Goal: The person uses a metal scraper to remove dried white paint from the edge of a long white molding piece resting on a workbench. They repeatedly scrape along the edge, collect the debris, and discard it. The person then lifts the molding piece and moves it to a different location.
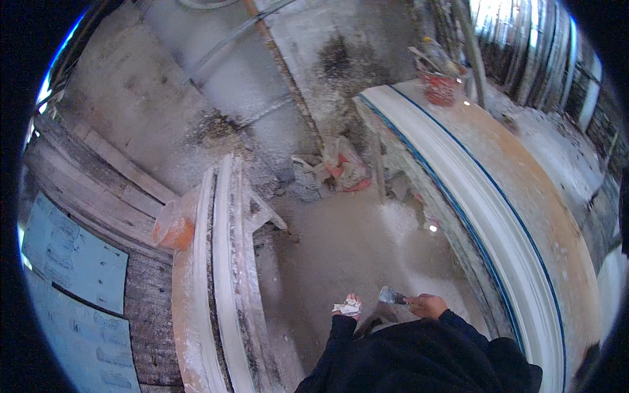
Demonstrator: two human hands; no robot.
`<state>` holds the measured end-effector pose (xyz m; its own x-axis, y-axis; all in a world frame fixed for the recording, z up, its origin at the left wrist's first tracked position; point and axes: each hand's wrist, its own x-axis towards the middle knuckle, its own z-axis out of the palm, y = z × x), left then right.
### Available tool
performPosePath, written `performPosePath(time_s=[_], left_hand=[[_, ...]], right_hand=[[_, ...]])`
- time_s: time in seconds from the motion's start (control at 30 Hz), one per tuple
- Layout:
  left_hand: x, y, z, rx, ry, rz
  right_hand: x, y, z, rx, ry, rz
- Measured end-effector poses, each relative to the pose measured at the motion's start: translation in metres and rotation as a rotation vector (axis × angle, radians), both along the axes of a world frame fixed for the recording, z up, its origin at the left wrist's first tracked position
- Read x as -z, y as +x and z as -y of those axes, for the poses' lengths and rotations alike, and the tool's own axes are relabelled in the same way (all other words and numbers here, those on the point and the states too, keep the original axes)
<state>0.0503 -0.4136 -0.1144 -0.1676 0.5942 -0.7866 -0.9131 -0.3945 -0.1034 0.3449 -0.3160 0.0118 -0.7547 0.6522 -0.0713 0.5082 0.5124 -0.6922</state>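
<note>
Low in the head view, my left hand (pixel 354 304) holds an uneven white lump (pixel 343 307). Whether it is plaster or crumpled cloth I cannot make out. My right hand (pixel 429 306) is closed round the dark handle of a putty knife (pixel 388 295). Its wide, whitish-smeared blade points left, toward the left hand, and a small gap separates the two. Both hands are in front of my body, over the floor between two benches. A long white ribbed moulding (pixel 462 177) with blue edging strips lies along the bench to my right.
The right bench top (pixel 544 196) carries a red bucket (pixel 439 88) with tools at its far end. On the left bench are narrow white mouldings (pixel 226 262) and an orange bucket (pixel 173 226). Sacks (pixel 347 167) lie on the floor ahead. Blue sheets (pixel 78 255) are at far left.
</note>
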Motion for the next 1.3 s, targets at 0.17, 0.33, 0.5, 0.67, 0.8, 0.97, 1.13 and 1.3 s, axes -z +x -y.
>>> performPosePath(time_s=[0.17, 0.33, 0.5, 0.67, 0.8, 0.97, 1.13, 1.3], left_hand=[[-0.045, -0.07, -0.093, 0.006, -0.067, -0.056], [-0.065, -0.133, -0.178, -0.033, -0.078, -0.106], [-0.04, -0.184, -0.266, -0.05, -0.013, -0.088], [-0.031, -0.226, -0.362, -0.092, -0.12, -0.116], [-0.009, -0.278, -0.414, 0.002, 0.485, -0.345], [-0.044, -0.325, -0.532, -0.076, -0.056, -0.279], [0.017, -0.42, -0.604, -0.059, 0.633, -0.229], [0.015, -0.499, -0.725, -0.043, 0.485, -0.256]], right_hand=[[-0.051, -0.089, -0.098, 0.103, 0.045, 0.045], [-0.056, -0.143, -0.173, 0.097, -0.079, -0.02], [-0.031, -0.189, -0.269, 0.044, -0.091, -0.037], [-0.017, -0.257, -0.412, -0.02, 0.126, -0.021], [-0.044, -0.323, -0.526, -0.114, 0.105, -0.245], [-0.066, -0.371, -0.59, 0.07, -0.028, -0.276], [-0.07, -0.39, -0.612, 0.065, 0.004, -0.094], [-0.036, -0.374, -0.637, 0.299, 0.066, -0.114]])
